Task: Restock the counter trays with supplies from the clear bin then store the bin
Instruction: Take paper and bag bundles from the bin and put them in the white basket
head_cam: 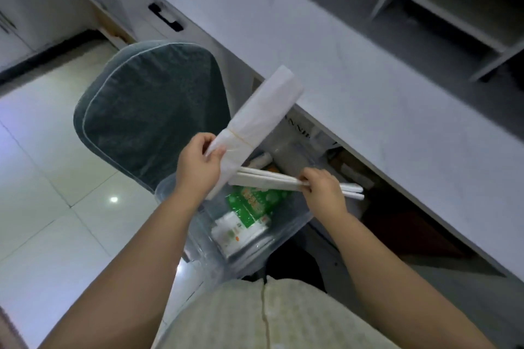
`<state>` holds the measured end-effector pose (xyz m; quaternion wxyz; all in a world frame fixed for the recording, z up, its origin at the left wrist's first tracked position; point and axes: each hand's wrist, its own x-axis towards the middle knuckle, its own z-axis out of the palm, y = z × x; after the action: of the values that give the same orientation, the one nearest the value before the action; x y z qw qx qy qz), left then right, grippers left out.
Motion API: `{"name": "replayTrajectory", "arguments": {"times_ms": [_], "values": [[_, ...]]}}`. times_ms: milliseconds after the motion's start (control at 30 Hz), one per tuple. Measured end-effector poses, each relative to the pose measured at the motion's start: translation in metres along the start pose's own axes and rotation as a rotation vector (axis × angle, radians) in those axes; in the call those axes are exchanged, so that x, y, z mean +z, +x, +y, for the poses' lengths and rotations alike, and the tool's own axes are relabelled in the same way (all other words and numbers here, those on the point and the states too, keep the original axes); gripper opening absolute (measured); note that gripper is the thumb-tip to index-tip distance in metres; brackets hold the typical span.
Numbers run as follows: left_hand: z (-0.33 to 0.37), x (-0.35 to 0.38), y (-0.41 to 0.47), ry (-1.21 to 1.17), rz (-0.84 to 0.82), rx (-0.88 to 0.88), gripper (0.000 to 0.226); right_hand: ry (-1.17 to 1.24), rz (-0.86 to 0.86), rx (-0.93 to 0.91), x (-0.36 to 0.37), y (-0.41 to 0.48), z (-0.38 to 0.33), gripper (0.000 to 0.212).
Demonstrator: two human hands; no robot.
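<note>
Head view: light, crushable banded paper-sleeve bundle (256, 122) is gripped below its band by left hand (198, 163); loose sleeves (272, 178) are pinched in right hand (323, 188) over clear bin (295, 224).

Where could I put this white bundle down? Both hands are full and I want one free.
The white counter looks bare from the shelf unit to its near edge. The chair cushion is open too. The clear bin under both hands is crowded with packets.

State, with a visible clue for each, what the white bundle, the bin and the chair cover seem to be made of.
White bundle: probably thin matte paper or plastic sheet, creased and cinched by a band. Bin: clear glossy plastic, since its contents show through. Chair cover: soft grey-green fabric with pale piping, velvet-like.
</note>
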<state>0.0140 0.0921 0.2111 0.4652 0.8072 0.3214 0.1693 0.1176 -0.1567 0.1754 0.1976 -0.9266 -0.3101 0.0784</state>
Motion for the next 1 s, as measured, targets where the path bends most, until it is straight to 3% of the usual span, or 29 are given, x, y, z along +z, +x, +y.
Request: {"name": "replayTrajectory", "arguments": {"times_ms": [67, 200, 300, 433, 667, 833, 1000], "values": [[0.013, -0.008, -0.005, -0.048, -0.006, 0.052, 0.015, 0.065, 0.038, 0.137, -0.007, -0.016, -0.001, 0.015], [0.045, -0.012, -0.018, -0.157, -0.001, 0.121, 0.012, 0.43, 0.187, 0.407, -0.034, -0.045, -0.01, 0.023], [0.075, -0.007, -0.029, -0.266, -0.058, 0.137, 0.009, 0.706, 0.355, 0.488, -0.07, -0.061, -0.019, 0.024], [0.123, 0.012, -0.049, -0.526, -0.263, 0.093, 0.007, 1.065, 0.504, 0.543, -0.129, -0.082, -0.022, 0.017], [0.212, 0.098, -0.126, -0.733, -0.63, 0.056, 0.017, 1.445, 0.647, 0.387, -0.211, -0.149, 0.019, 0.024], [0.268, 0.172, -0.21, -0.745, -0.869, 0.005, 0.024, 1.543, 0.769, 0.342, -0.256, -0.219, 0.075, 0.022], [0.318, 0.239, -0.299, -0.79, -0.977, -0.087, 0.025, 1.561, 0.824, 0.27, -0.298, -0.3, 0.136, 0.021]]}}
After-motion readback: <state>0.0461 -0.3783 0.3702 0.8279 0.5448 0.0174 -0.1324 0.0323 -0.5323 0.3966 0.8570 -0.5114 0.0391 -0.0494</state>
